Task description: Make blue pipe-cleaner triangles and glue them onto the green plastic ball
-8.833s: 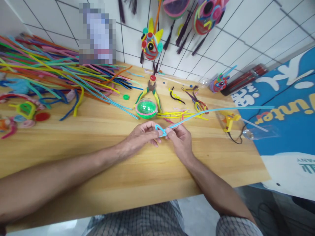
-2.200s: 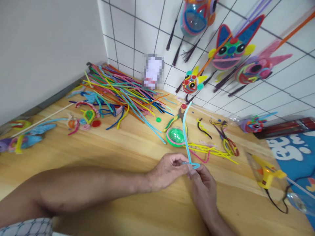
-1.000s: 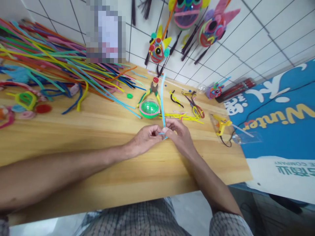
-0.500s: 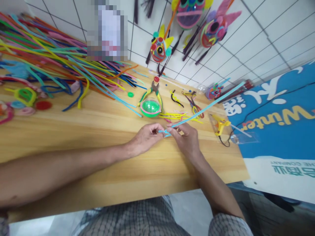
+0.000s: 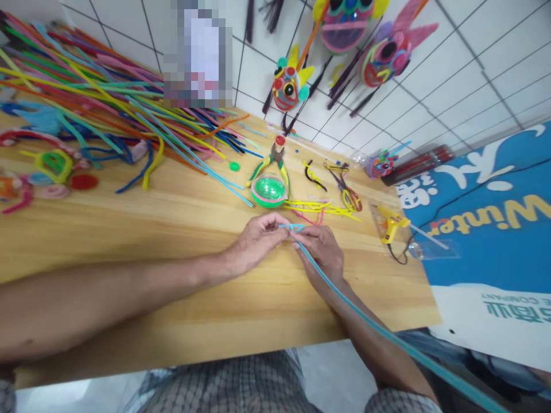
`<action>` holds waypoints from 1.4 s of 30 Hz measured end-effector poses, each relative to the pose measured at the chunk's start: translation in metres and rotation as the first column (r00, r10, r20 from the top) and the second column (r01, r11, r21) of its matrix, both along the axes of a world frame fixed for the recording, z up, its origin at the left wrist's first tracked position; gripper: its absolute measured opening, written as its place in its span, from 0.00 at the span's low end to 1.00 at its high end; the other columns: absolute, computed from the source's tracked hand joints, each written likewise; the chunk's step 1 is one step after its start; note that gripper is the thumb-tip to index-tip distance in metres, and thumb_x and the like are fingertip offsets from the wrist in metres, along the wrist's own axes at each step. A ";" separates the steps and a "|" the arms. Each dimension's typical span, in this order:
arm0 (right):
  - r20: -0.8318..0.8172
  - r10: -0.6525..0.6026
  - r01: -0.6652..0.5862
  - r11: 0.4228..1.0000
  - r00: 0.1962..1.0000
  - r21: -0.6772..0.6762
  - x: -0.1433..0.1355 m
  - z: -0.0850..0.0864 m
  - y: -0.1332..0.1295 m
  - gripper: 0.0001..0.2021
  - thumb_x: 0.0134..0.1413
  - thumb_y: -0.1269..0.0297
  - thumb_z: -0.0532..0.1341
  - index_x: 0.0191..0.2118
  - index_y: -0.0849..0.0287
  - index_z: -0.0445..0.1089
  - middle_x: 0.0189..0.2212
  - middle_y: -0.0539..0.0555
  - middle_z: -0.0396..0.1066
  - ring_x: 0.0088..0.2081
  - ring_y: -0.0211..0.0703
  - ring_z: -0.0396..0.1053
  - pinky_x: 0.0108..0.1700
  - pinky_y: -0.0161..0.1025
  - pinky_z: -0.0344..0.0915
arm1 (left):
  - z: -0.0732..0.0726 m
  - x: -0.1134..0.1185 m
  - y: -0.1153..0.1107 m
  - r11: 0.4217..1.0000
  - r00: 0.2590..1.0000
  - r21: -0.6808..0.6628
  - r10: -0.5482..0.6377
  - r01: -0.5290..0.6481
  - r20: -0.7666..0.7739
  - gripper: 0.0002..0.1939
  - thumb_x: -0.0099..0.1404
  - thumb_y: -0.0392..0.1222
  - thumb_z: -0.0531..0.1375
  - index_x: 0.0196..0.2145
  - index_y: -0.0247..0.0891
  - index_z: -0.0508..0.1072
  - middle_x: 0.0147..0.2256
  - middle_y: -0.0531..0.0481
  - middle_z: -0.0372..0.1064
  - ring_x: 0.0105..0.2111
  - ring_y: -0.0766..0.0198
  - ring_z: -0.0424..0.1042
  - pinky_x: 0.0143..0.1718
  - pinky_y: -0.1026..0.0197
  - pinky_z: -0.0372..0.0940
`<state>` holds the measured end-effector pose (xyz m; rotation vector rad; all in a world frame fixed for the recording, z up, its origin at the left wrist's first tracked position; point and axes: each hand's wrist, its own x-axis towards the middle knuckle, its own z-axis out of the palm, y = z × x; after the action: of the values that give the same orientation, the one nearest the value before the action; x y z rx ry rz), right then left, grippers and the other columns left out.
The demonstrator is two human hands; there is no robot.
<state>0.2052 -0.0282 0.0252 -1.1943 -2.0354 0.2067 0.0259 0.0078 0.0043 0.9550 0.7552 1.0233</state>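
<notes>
Where the fingertips meet in the head view, 12 o'clock pointing away from the person, the left hand (image 5: 253, 244) is narrowed to a pinch, thumb against finger, on the folded end of a blue pipe cleaner (image 5: 375, 326). The right hand (image 5: 325, 252) closes on it too, thumb and fingers gripping just beside the small bent loop, and the two hands nearly touch. From there the long tail runs out between 4 and 5 o'clock, crossing in front of the right forearm and leaving the view at the lower right corner. Near the fingers, a green bowl (image 5: 269, 194) lies at 11 o'clock with the pliers (image 5: 279, 152) behind it, and yellow strips (image 5: 325, 207) at 1 to 2, close to the right hand. The glue gun (image 5: 394, 225) sits well apart at 3, just inside the blue banner (image 5: 495, 229). A broad stretch of table (image 5: 185, 229) shows at 9 o'clock, past the left wrist; its front edge passes at 6, and the tiled wall (image 5: 245, 74) stands beyond at 12.
</notes>
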 end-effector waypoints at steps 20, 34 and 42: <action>-0.073 -0.017 0.016 1.000 0.997 -0.013 0.005 -0.007 0.008 0.07 0.63 0.64 0.63 0.42 0.45 0.80 0.41 0.52 0.82 0.42 0.47 0.79 0.47 0.49 0.77 | -0.001 0.002 0.003 0.986 0.986 -0.146 -0.061 0.084 0.153 0.17 0.56 0.51 0.73 0.33 0.34 0.78 0.30 0.50 0.76 0.29 0.66 0.73 0.34 0.61 0.69; -0.367 -0.048 -0.013 0.987 0.929 -0.162 0.002 -0.020 0.005 0.02 0.59 0.63 0.67 0.38 0.51 0.74 0.38 0.52 0.76 0.42 0.45 0.75 0.50 0.48 0.71 | -0.007 0.004 0.003 0.986 0.989 -0.161 -0.024 0.048 0.146 0.15 0.57 0.50 0.72 0.32 0.34 0.79 0.29 0.51 0.76 0.29 0.68 0.71 0.36 0.61 0.68; -0.577 -0.230 -0.055 0.899 0.784 -0.435 -0.012 -0.024 0.001 0.09 0.56 0.56 0.69 0.37 0.54 0.71 0.36 0.50 0.77 0.38 0.42 0.74 0.45 0.42 0.71 | -0.006 0.004 0.001 0.995 0.994 -0.095 -0.008 0.018 0.108 0.13 0.57 0.49 0.72 0.33 0.35 0.80 0.29 0.53 0.75 0.28 0.69 0.67 0.34 0.63 0.62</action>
<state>0.1930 -0.0269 0.0016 -1.2622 -1.3710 0.9238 0.0297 0.0091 -0.0019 0.8150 0.7013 1.0097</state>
